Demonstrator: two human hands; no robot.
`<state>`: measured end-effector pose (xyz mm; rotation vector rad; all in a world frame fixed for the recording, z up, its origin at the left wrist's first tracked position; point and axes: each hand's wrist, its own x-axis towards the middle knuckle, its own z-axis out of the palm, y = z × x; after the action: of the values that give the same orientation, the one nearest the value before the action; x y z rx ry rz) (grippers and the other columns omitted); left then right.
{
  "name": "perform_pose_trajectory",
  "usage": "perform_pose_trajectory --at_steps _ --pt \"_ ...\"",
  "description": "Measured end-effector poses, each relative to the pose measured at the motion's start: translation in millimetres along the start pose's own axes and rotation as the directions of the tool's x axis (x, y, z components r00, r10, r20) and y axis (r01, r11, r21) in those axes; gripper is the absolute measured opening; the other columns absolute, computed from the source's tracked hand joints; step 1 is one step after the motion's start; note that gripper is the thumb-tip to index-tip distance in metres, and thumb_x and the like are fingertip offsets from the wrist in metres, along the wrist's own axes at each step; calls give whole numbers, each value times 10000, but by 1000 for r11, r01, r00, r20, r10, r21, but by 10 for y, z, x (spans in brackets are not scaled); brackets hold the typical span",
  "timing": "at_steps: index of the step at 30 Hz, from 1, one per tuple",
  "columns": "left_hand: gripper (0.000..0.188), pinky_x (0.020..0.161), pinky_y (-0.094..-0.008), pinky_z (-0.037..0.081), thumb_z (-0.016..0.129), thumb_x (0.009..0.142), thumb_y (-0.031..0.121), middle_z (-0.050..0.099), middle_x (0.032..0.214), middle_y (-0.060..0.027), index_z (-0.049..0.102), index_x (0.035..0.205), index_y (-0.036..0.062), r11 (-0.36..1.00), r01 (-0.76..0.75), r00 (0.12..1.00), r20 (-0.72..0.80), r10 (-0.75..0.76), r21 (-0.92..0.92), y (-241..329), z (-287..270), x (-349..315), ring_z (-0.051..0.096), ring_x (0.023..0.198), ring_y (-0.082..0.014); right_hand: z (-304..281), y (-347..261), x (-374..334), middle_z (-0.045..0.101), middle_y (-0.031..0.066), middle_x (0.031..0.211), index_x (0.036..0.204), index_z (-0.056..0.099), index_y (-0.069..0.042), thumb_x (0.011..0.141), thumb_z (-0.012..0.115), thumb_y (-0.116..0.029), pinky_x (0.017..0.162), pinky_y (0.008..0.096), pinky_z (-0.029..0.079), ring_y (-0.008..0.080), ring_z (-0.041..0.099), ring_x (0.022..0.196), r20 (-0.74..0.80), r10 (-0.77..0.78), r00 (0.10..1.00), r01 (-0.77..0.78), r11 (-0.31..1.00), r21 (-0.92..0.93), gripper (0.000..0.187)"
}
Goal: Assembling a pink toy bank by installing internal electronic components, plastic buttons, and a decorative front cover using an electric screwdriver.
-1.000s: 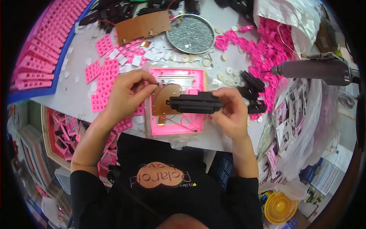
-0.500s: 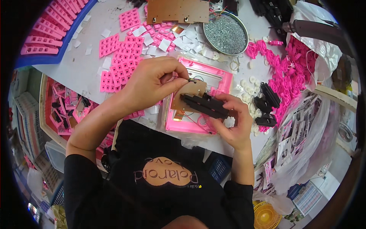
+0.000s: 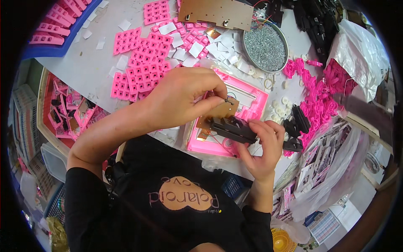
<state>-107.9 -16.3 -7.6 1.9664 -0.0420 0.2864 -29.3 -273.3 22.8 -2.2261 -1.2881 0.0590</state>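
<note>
My left hand (image 3: pixel 184 96) is closed in a pinch on the dark ends of thin wires (image 3: pixel 229 101), above a pink plastic case (image 3: pixel 261 98). A long black plastic housing (image 3: pixel 234 129) is gripped at its right end by my right hand (image 3: pixel 265 149), thumb below and fingers above. It is held over the case, tilted slightly. Beneath it, a brown circuit board (image 3: pixel 226 109) lies across the case, partly covered by the housing and my left hand. Where the wires run behind my fingers is hidden.
A round tin of small screws (image 3: pixel 265 48) and a larger brown board (image 3: pixel 214 13) stand at the back. Pink key sheets (image 3: pixel 147 77) lie left. Right are black parts (image 3: pixel 300 122), white discs (image 3: pixel 280 108) and a pink heap (image 3: pixel 312 90). A blue tray (image 3: pixel 63 48) holds pink pieces.
The whole view has shifted, so the table appears further right and slightly lower. My right hand has turned the black housing a little. The left-hand pinch stays on the wires.
</note>
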Motion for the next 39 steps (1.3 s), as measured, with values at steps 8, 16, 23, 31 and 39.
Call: perform_pose_trajectory --at_steps 8,16,23,31,39 --pt "137 553 -290 346 729 816 -23 533 709 -32 683 934 30 999 9 1000 6 -9 -49 -1 12 11 423 575 -128 9 44 -49 705 121 1078 1091 676 -32 646 867 -62 856 420 497 339 599 964 9 116 993 -116 987 109 485" --pt "127 642 -340 472 723 819 -25 677 860 -76 689 929 27 993 -89 993 72 94 -82 25 27 55 630 736 -214 66 11 -4 705 117 1081 1090 679 -32 646 861 -61 832 412 508 331 605 957 -22 76 997 -72 988 137 481" --pt "162 689 -384 506 716 816 51 661 853 -70 706 977 66 982 -172 919 371 131 80 78 -126 274 655 807 -278 75 -16 219 694 100 1087 1083 677 -34 638 849 -56 803 398 517 330 597 928 -3 -64 998 64 996 57 478" --pt "181 676 -397 506 697 843 117 642 845 -65 718 1019 78 936 -294 859 483 169 195 123 -183 330 653 805 -273 61 -39 314 663 97 1064 1084 680 -53 622 825 -70 766 401 519 323 576 924 76 -108 991 104 993 55 485" --pt "157 663 -406 514 685 866 110 658 862 -86 703 1012 56 959 -216 910 395 129 183 123 -188 91 660 785 -295 50 -35 506 573 87 988 1133 653 -93 602 807 -102 740 396 506 306 537 889 284 -167 944 133 982 135 554"
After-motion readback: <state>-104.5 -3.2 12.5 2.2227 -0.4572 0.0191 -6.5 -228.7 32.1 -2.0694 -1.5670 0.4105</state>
